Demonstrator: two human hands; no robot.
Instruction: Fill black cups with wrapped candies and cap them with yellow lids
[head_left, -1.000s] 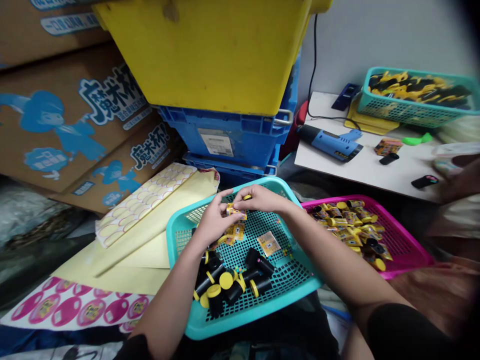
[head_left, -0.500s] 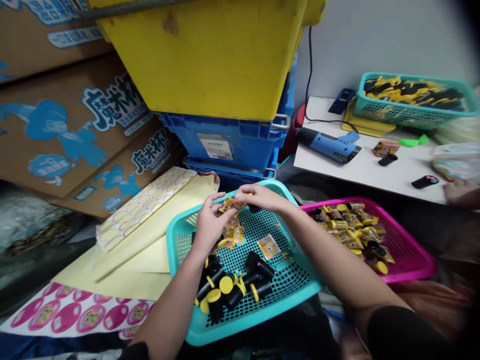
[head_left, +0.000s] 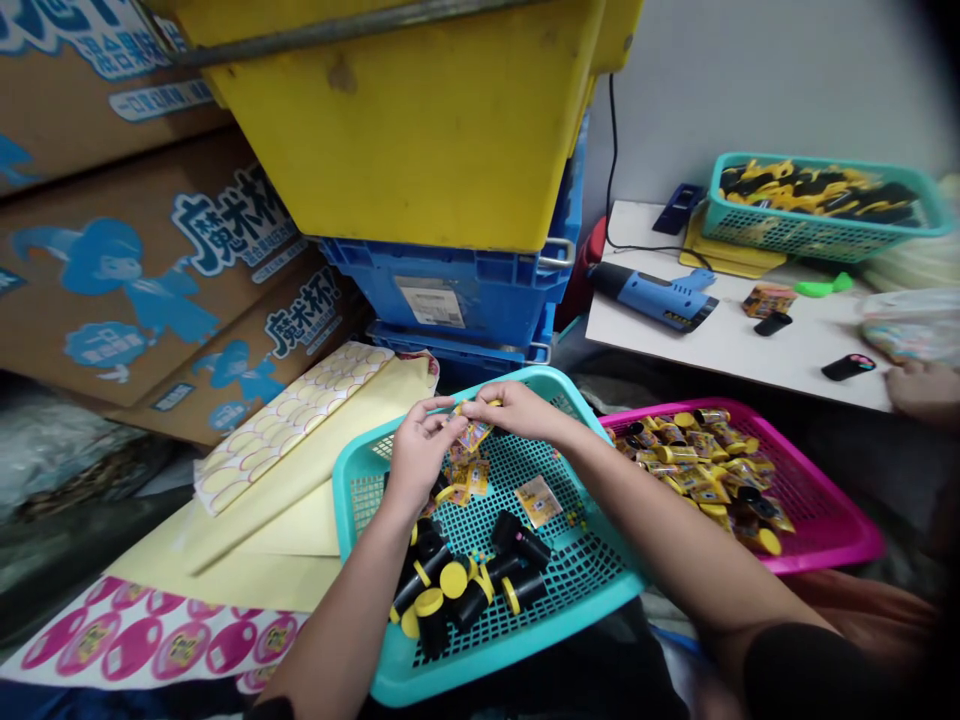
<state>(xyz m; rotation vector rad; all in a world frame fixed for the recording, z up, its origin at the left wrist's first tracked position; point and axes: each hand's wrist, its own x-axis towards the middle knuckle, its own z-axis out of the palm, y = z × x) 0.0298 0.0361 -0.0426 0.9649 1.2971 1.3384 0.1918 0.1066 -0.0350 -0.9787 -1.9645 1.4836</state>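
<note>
Over the far side of a turquoise basket (head_left: 517, 652), my left hand (head_left: 424, 445) pinches a small yellow printed wrapper (head_left: 474, 434). My right hand (head_left: 519, 410) meets it there, its fingers closed on a small black tub with a yellow lid; most of this tub is hidden by the fingers. Below the hands lie more printed wrappers (head_left: 471, 476), and one flat wrapper (head_left: 538, 500) lies apart to the right. Several black tubs (head_left: 469, 598) with yellow lids (head_left: 453, 579) are heaped in the near left part of the basket. Tiny coloured beads (head_left: 576, 520) are scattered on its mesh.
A pink basket (head_left: 832, 510) of wrapped tubs stands at right. Behind it, a white table (head_left: 750, 350) carries a blue heat gun (head_left: 656, 297) and another turquoise basket (head_left: 825, 225). Stacked crates (head_left: 420, 140), cartons (head_left: 150, 270) and sticker sheets (head_left: 157, 630) surround the left. Another person's hand (head_left: 924, 388) shows at right.
My hands have come closer together, and the wrapper has shifted slightly right and down between them. The black side of the tub, seen before under my right hand, is now mostly hidden.
</note>
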